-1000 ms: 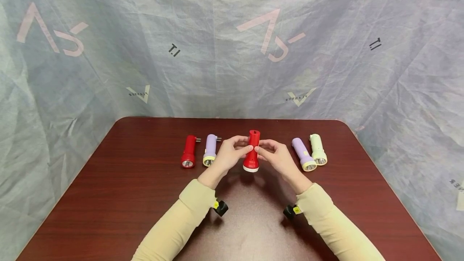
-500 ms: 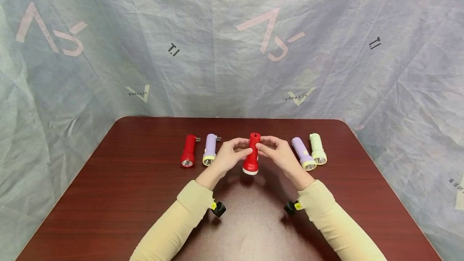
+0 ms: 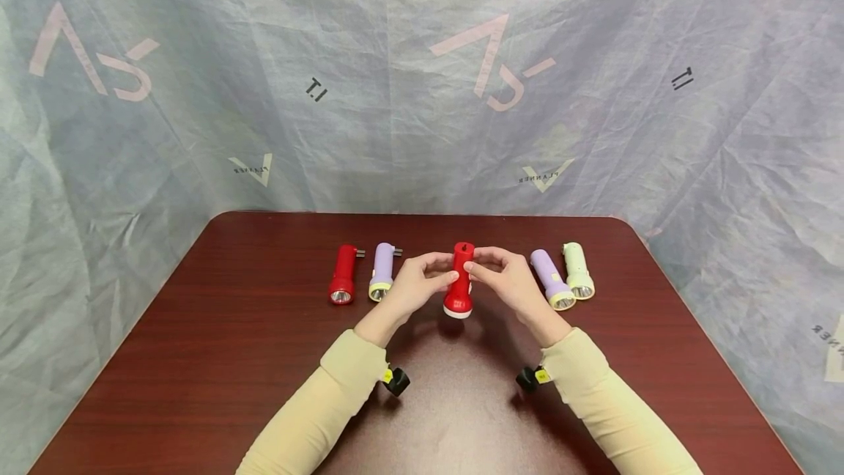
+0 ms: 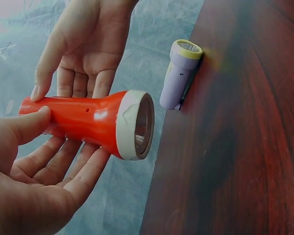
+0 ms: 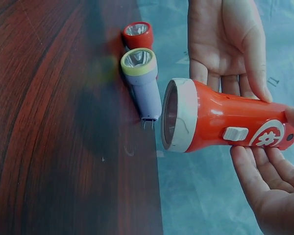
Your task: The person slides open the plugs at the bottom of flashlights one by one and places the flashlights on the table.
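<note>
Between both hands, above the table, is a red flashlight (image 3: 461,281) with a white rim round its lens. Its lens end points down and toward the person in the head view. My left hand (image 3: 422,281) grips one side, thumb on the barrel and fingers behind. My right hand (image 3: 504,281) holds the other side, its thumb also on the barrel. A white slide switch (image 5: 235,133) and a white flower-like emblem (image 5: 268,137) show on the flashlight's side in the right wrist view. The left wrist view shows the lens edge within the white rim (image 4: 132,125).
Left of the hands lie another red flashlight (image 3: 343,273) and a purple flashlight (image 3: 383,270), both with plug prongs out. On the right lie a second purple flashlight (image 3: 550,277) and a pale green flashlight (image 3: 577,270). The dark red-brown table (image 3: 198,358) ends at a grey cloth backdrop (image 3: 395,130).
Compared with one second ago, the held flashlight is slightly lower, its back end tipped more toward the head camera. The right thumb sits a little higher on the barrel. The other flashlights stay put.
</note>
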Motion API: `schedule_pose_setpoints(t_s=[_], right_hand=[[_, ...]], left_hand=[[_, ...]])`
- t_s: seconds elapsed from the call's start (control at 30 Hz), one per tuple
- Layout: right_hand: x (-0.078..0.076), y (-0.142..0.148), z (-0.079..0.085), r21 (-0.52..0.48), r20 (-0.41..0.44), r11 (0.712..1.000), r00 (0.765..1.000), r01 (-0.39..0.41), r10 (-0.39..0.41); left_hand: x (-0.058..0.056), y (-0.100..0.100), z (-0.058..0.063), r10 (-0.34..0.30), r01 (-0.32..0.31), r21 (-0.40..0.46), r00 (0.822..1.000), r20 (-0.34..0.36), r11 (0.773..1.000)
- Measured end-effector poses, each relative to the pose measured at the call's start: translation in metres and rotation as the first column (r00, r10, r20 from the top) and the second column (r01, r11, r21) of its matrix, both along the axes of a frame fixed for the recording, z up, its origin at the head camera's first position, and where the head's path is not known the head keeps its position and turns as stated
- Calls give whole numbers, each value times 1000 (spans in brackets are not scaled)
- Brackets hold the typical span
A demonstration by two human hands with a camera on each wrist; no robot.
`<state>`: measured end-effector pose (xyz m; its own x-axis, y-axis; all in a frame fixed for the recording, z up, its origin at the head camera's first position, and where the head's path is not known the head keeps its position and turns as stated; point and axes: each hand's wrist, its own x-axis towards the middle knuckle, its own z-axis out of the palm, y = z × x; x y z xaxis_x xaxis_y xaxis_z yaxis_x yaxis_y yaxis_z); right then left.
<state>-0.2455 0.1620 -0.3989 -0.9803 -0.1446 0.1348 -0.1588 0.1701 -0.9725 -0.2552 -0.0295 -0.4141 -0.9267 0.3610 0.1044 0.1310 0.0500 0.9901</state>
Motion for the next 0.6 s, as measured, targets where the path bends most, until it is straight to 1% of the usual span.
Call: schedule_pose_setpoints(t_s=[0.17,0.33,0.4,0.57,0.6], right_hand=[[1,0,1,57,-37,998,999,38,-36],[2,1,1,96,-59,993,996,65,-59],[2,1,2,106,-71,992,995,72,-65],[17,-6,23,126,-92,989,993,80,-69],[20,-8,27,128,-97,988,993,81,-69]], left_hand=[[1,0,3,23,-23,-1,1000,-20,1000],[4,0,6,90,-89,26,995,-47,996],[10,0,15,110,-108,35,993,-48,994],[13,2,20,150,-147,46,986,-73,988],[11,3,18,161,-157,44,983,-89,987]])
